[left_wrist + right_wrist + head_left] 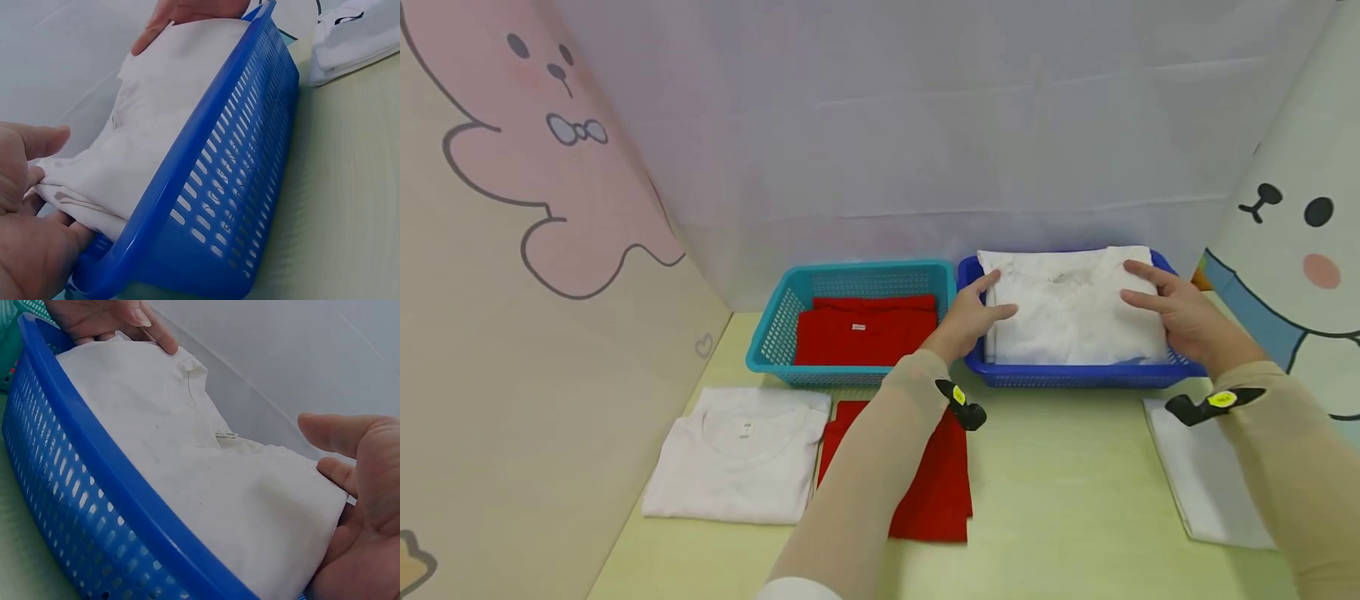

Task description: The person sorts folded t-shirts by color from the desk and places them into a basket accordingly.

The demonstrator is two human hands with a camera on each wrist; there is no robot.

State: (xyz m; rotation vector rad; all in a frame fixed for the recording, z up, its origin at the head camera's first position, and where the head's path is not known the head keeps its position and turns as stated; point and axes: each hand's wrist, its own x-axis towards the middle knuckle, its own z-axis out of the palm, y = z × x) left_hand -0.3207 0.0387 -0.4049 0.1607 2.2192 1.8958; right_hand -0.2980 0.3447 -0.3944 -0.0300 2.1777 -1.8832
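A folded white T-shirt lies in the dark blue plastic basket, its neckline and label toward the back. At its left edge is my left hand, with fingers tucked along the fold and the thumb raised off the cloth. My right hand touches the opposite edge, thumb likewise spread away from the fabric. Some fingers of both hands are hidden between the shirt and the basket's side walls.
Left of the blue basket stands a teal basket holding folded red shirts. Nearer on the table lie a folded white shirt, red clothing partly behind my left arm, and white clothing under my right arm.
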